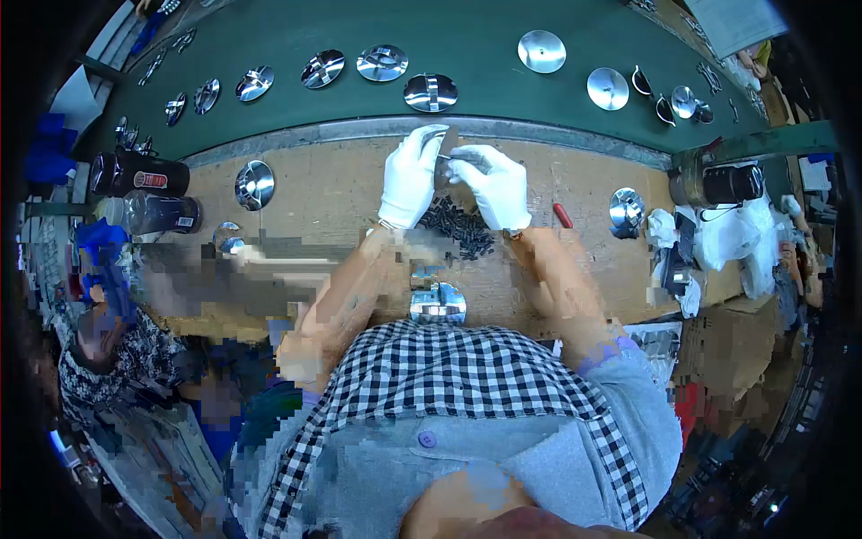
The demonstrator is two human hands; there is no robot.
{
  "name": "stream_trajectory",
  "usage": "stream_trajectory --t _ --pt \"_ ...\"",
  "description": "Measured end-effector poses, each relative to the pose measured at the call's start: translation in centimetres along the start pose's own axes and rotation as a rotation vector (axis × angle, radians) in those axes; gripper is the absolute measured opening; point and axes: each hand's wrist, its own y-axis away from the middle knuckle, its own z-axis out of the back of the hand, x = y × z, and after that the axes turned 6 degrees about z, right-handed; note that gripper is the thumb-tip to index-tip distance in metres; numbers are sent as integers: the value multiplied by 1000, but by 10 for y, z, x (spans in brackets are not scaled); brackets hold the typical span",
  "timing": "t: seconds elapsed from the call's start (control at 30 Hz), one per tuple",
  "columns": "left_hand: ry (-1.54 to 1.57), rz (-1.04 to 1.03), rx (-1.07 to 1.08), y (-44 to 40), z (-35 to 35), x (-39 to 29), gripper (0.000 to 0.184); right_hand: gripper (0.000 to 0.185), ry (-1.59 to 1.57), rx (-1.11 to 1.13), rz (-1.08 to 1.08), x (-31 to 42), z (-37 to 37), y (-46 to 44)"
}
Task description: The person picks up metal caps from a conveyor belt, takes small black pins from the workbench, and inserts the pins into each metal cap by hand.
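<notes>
Disc (446,148), grey-brown, seen nearly edge-on, up between both white-gloved hands, near the far edge of the wooden bench (328,184). Left hand (410,184) grips it, thumb and fingers closed about the rim. Right hand (496,189) bent, fingertips gathered close against the near face; cannot tell whether they pinch anything small. Just below the hands, a loose heap of short black pieces (462,229). Red cylinder (563,215) lying right of the heap, apart. Shiny round metal piece (438,304) near the checked apron (449,368). More shiny discs (382,63) spread over the green surface (467,40) beyond.
</notes>
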Motion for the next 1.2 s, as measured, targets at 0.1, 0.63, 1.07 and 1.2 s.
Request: stream_trajectory --t 0.1,0.63,1.07,1.2 --pt "-30 81 81 2 2 -5 26 18 9 2 -1 1 -1 0" --pt "86 296 14 -12 -6 13 27 21 -163 -190 -229 -15 45 -45" --pt "366 444 -34 -18 5 0 30 33 325 -2 -34 -51 -6 -123" --pt "378 460 -90 -33 10 7 31 21 108 140 -127 -9 -11 -92"
